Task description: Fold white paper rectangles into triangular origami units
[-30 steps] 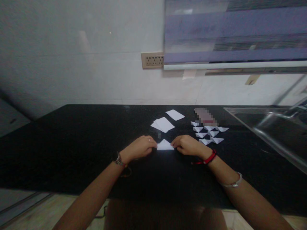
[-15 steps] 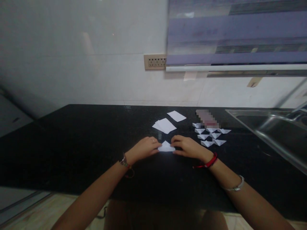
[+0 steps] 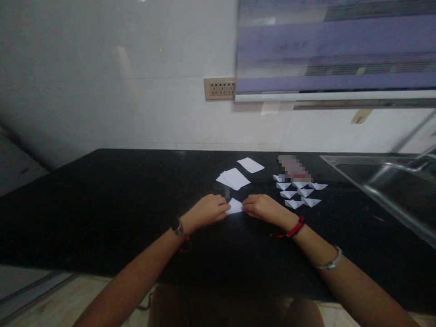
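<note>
A small folded piece of white paper (image 3: 235, 207) lies between my two hands, its peak pointing away from me. My left hand (image 3: 210, 208) grips its left end with closed fingers. At the right end, my right hand (image 3: 260, 207) pinches the paper between thumb and fingers. Fingertips hide both ends of the paper. Just beyond my hands lies a fanned stack of white paper sheets (image 3: 235, 178), with another white sheet (image 3: 251, 165) behind it. Several folded paper boats (image 3: 289, 194) stand in rows to the right of my right hand.
The black countertop (image 3: 136, 195) runs up to a pale tiled wall. A blurred-out flat object (image 3: 294, 168) lies behind the folded boats. At the right a metal sink (image 3: 384, 181) is set into the counter. A socket panel (image 3: 220, 89) and a purple blind (image 3: 334, 45) are above.
My right hand has moved slightly left, and its fingers have closed on the paper's end. The paper has tilted a little and less of its width shows.
</note>
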Motion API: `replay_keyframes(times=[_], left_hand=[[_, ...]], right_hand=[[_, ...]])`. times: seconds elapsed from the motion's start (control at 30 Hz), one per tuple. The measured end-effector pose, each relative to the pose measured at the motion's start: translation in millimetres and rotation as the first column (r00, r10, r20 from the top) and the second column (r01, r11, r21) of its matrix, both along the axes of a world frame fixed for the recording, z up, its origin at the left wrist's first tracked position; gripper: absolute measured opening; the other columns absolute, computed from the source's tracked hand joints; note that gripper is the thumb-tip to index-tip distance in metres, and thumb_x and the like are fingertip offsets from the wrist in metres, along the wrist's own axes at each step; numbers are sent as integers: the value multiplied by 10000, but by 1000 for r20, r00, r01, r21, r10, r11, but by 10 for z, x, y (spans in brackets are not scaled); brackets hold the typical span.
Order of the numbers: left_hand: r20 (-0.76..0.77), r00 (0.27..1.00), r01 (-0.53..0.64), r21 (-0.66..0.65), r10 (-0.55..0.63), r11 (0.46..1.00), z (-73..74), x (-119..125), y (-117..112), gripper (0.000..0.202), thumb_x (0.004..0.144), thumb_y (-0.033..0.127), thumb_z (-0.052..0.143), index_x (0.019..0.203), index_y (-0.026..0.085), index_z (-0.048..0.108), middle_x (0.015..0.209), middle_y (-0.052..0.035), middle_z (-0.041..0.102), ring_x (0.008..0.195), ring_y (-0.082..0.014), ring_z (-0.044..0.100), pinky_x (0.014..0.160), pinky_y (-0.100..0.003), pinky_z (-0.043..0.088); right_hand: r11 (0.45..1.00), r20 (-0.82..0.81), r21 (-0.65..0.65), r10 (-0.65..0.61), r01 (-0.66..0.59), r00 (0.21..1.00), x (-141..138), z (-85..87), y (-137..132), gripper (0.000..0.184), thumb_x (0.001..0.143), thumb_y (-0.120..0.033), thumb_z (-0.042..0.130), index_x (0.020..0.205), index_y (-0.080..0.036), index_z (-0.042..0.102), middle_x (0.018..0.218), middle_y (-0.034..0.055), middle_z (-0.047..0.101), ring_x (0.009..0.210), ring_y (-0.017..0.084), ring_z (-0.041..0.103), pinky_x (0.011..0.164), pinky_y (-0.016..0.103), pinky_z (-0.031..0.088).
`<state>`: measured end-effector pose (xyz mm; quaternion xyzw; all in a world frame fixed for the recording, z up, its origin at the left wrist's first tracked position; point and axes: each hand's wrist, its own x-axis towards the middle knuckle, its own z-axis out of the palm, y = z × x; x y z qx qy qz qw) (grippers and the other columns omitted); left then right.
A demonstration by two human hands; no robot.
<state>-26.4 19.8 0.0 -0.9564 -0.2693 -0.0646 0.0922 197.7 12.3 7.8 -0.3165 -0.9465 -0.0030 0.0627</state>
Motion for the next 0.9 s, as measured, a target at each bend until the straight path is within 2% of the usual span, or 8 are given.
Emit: replay_keyframes(times=[0.1, 0.2, 0.3, 0.4, 0.5, 0.7, 0.8, 0.9], left_hand=[[35, 999, 4, -29, -3, 1000, 11, 2, -15, 190, 801, 304, 463, 928, 188, 545, 902, -44, 564, 824, -164, 507, 694, -262, 375], [167, 985, -20, -117, 39, 993, 4, 8, -28, 232, 805, 331, 457, 974, 189, 530, 928, -43, 563, 857, -164, 507, 723, -262, 386], [325, 936, -58, -245, 138, 968, -35, 26, -21, 182, 842, 258, 396, 911, 175, 542, 872, -28, 578, 822, -134, 522, 720, -231, 395], [406, 892, -52, -340, 197, 939, -78, 40, 2, 169, 843, 224, 391, 855, 169, 551, 838, -17, 584, 787, -117, 532, 707, -215, 399], [431, 873, -51, -389, 230, 920, -85, 48, 12, 159, 834, 222, 407, 818, 165, 554, 811, -13, 577, 759, -115, 531, 687, -215, 404], [560, 775, -42, -416, 292, 908, 28, 85, -56, 156, 826, 211, 409, 798, 158, 553, 795, -10, 571, 757, -115, 524, 696, -235, 409], [586, 716, -33, -516, 381, 856, 49, 88, -68, 133, 804, 233, 448, 826, 153, 552, 777, -10, 583, 712, -112, 537, 647, -230, 423], [525, 726, -7, -640, 444, 768, -6, 69, -34, 146, 750, 231, 522, 867, 148, 552, 772, -5, 596, 674, -110, 546, 600, -215, 424]], right_hand=[[999, 3, 26, -48, 47, 999, -29, -11, -3, 178, 816, -173, 415, 789, -121, 583, 764, 84, 588, 718, 152, 529, 648, 249, 379], [989, -170, -38, -148, 144, 974, -54, -14, -17, 179, 826, -175, 390, 813, -120, 559, 756, 72, 584, 692, 136, 527, 639, 237, 384], [972, -357, -153, -224, 180, 907, -65, -25, -27, 183, 835, -187, 371, 824, -126, 543, 732, 45, 581, 657, 117, 526, 624, 220, 389], [969, -410, -225, -193, 106, 891, -59, -57, -23, 186, 802, -258, 456, 903, -138, 557, 764, 38, 594, 665, 118, 531, 620, 218, 398], [974, -421, -221, -148, 57, 895, -47, -81, -15, 249, 759, -281, 524, 967, -149, 563, 846, 53, 606, 737, 134, 540, 663, 233, 407], [977, -554, -182, -193, 108, 810, -62, -3, -56, 169, 816, -210, 423, 834, -149, 579, 818, 45, 599, 764, 127, 535, 706, 243, 403], [944, -600, -279, -313, 174, 736, -84, -14, -54, 149, 794, -241, 452, 805, -153, 572, 764, 33, 596, 686, 125, 534, 631, 237, 409], [849, -566, -502, -469, 169, 678, -98, -110, -10, 154, 756, -265, 492, 807, -135, 556, 634, 6, 567, 551, 106, 512, 518, 213, 397]])
